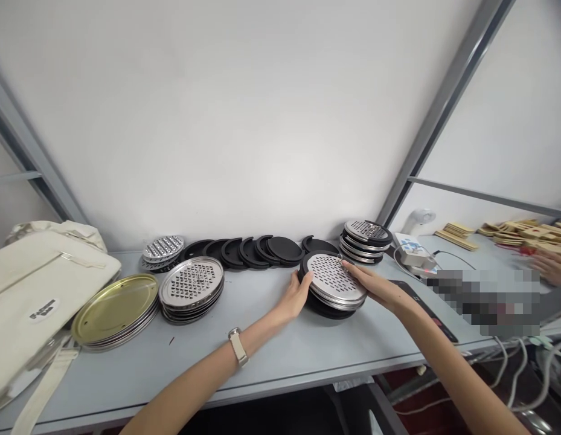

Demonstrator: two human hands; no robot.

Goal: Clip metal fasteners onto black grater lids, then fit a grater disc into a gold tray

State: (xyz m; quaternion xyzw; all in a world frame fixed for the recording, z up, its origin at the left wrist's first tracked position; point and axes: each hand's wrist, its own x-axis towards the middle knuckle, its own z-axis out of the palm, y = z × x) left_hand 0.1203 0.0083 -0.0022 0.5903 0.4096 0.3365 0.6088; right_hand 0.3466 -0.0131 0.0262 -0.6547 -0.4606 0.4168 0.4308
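Observation:
A round metal grater [332, 277] in a black rim lies tilted on top of several stacked metal discs, with a black base under them. My left hand [296, 296] is closed around the left edge of this grater, thumb on top. At its upper right, my right hand [368, 283] pinches the edge beside a small metal ring. Behind, a row of black round holders [253, 251] leans along the wall. Left of my hands stand a pile of round graters [192, 284] and a pile of gold-coloured discs [117, 308].
More graters with black rims [365, 232] are stacked at the back right. A black digital scale [425, 308] lies beside my right forearm. A cream bag [44, 296] covers the left end. Farther right are a white box [411, 251], wooden pieces [525, 232] and another person's hand [552, 266].

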